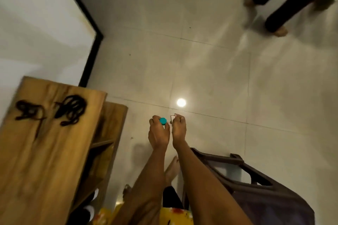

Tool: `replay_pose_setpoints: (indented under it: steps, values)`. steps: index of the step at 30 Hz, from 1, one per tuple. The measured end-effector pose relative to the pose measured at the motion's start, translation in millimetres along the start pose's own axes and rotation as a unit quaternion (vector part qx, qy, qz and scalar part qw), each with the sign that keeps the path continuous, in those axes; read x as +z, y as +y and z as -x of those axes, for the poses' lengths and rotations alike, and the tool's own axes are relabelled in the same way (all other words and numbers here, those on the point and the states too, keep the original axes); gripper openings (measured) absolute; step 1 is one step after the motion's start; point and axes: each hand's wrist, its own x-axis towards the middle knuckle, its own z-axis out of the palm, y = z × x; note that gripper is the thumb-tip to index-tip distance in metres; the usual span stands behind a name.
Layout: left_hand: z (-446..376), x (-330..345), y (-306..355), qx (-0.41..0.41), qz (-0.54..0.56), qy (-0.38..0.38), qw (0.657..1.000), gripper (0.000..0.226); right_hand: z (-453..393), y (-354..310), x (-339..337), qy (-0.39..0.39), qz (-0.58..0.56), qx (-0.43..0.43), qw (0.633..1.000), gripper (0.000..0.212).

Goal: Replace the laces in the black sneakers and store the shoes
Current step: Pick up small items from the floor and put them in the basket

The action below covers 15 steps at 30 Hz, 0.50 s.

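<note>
Frame was motion-blurred. Bottom edge: yellow garment cut off; dark plastic chair lower right. Centre: left hand pinched a teal round cap, right hand pinched something thin and pale, unclear. Left: black laces coiled on the wooden rack. Sneakers not discernible.

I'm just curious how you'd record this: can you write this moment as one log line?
left hand: holds teal cap | right hand: pinches small pale item | black laces: on wooden shelf top | sneakers: not clearly visible

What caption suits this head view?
Left hand holds small teal cap; loose black laces lie on wooden shoe rack.
</note>
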Motion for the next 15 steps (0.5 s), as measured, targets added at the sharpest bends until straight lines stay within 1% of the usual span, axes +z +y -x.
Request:
replay_pose_setpoints:
  steps: [3,6,8,12,15]
  values:
    - [20.2,-52.6,-41.0,-0.029,0.012,0.043,0.999,0.038,52.1,6.2,34.9,-0.049,0.029,-0.024,0.998,0.026]
    - [40.7,-107.9,-85.1,-0.058,0.032,0.106,0.992,0.038,106.7,10.8,72.3,-0.094,0.062,-0.048,0.992,0.027]
    - [53.7,-142.2,-114.3,-0.093,0.04,0.147,0.984,0.039,142.3,15.2,97.5,-0.138,0.091,-0.07,0.984,0.027]
    - [75.3,-200.8,-177.9,-0.184,0.111,0.204,0.955,0.038,210.6,32.4,152.2,-0.248,0.147,-0.095,0.953,0.025]
    - [93.6,-231.1,-228.0,-0.255,0.157,0.251,0.92,0.038,254.0,64.2,193.1,-0.326,0.219,-0.096,0.914,0.023]
